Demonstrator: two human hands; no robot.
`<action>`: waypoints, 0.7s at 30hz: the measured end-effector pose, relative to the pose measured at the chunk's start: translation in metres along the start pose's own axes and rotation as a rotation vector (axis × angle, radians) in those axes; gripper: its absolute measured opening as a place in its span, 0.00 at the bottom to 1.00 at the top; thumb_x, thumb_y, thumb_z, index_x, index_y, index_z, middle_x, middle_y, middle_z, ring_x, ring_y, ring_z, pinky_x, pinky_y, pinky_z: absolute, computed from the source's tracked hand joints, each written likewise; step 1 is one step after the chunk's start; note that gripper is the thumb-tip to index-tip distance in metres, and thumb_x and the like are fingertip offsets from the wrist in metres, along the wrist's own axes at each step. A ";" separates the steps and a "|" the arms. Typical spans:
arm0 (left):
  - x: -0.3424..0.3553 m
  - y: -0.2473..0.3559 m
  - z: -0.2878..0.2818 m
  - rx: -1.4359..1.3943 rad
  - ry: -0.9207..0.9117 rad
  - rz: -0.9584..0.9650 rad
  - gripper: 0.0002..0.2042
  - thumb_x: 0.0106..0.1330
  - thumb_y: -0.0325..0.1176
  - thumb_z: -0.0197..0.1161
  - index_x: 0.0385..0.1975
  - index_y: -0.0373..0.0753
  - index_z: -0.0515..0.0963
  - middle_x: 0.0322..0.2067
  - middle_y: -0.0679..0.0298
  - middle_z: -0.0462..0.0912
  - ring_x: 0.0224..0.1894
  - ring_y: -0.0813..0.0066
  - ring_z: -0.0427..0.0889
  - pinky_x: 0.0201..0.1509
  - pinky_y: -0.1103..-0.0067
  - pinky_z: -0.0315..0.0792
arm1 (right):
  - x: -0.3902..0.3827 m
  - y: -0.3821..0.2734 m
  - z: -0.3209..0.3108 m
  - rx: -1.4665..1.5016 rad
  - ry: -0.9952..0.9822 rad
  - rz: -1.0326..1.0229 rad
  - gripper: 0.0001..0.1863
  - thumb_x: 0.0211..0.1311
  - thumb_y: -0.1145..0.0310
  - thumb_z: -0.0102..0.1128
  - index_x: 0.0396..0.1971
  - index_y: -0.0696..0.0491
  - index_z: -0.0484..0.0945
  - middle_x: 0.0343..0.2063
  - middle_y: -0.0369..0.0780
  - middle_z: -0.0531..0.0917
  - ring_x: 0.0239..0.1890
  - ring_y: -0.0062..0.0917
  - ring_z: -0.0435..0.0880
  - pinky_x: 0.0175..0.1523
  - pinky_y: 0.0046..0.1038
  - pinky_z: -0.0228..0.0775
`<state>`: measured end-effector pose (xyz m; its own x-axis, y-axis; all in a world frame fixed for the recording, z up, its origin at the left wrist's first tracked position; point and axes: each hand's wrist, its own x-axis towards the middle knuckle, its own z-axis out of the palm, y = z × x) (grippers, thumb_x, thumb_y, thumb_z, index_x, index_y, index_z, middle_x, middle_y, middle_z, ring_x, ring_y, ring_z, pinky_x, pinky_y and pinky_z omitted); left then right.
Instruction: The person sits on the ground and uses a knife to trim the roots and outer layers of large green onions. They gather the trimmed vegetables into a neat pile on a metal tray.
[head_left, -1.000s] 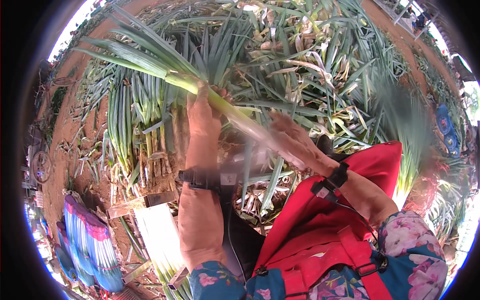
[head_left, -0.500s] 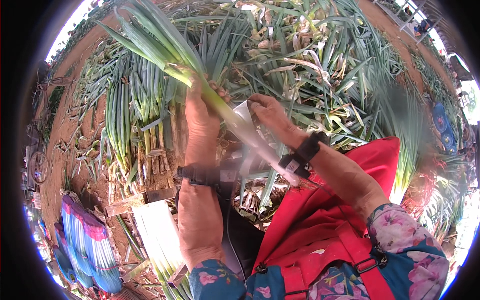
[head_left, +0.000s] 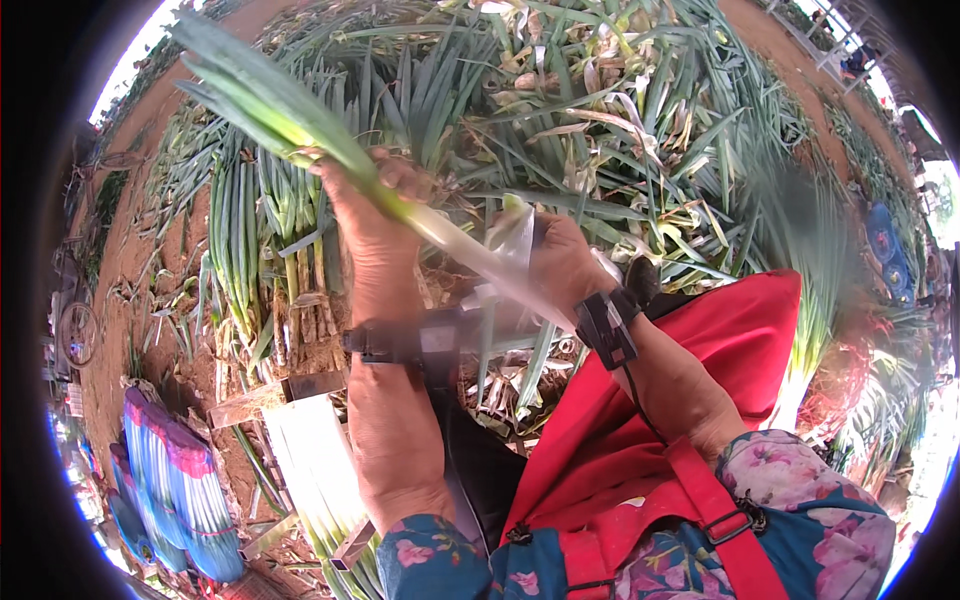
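A long green onion [head_left: 455, 240] lies slantwise in front of me, its green leaves pointing to the far left and its white shank running down to the right. My left hand [head_left: 372, 210] is closed around it where the green meets the white. My right hand [head_left: 562, 262] is closed beside the shank, gripping a pale, filmy strip of outer skin [head_left: 513, 232]. The strip stands out from the shank. The root end is hidden behind my right wrist, which wears a black strapped device [head_left: 606, 328].
Beyond my hands lies a heap of green leaves and peelings [head_left: 640, 140]. Unpeeled green onions [head_left: 240, 240] lean at the left. White peeled stalks [head_left: 315, 455] lie in a wooden frame at lower left, next to blue-wrapped bundles [head_left: 180, 480]. A red apron [head_left: 660, 360] covers my lap.
My left hand and the onion have shifted left. My right hand has moved slightly right and down along the shank, with the skin strip drawn along.
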<state>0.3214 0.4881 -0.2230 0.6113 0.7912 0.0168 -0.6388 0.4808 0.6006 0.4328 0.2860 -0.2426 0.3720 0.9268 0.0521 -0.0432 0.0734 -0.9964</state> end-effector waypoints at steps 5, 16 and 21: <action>0.002 0.019 -0.016 0.045 0.063 0.181 0.40 0.53 0.81 0.61 0.32 0.42 0.74 0.17 0.74 0.70 0.19 0.79 0.69 0.26 0.77 0.66 | 0.026 0.074 -0.061 0.712 0.321 0.228 0.05 0.66 0.72 0.51 0.29 0.53 0.71 0.24 0.35 0.71 0.25 0.21 0.70 0.32 0.28 0.68; -0.017 0.048 0.015 0.001 0.497 0.332 0.38 0.59 0.82 0.53 0.32 0.45 0.73 0.19 0.73 0.68 0.18 0.77 0.62 0.27 0.77 0.58 | 0.018 0.103 -0.256 -0.432 0.591 0.180 0.15 0.62 0.67 0.51 0.24 0.62 0.80 0.21 0.41 0.80 0.20 0.29 0.76 0.24 0.28 0.66; -0.015 0.047 -0.010 0.066 0.437 0.389 0.42 0.53 0.87 0.49 0.30 0.44 0.71 0.20 0.71 0.68 0.19 0.76 0.64 0.26 0.77 0.59 | 0.031 0.147 -0.366 -0.493 0.803 0.696 0.13 0.69 0.67 0.47 0.27 0.49 0.81 0.25 0.33 0.78 0.27 0.21 0.78 0.27 0.27 0.66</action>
<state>0.2779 0.5028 -0.2028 0.0797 0.9939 -0.0765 -0.7389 0.1105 0.6647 0.7775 0.1904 -0.4124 0.8962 0.1988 -0.3965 -0.1696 -0.6724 -0.7205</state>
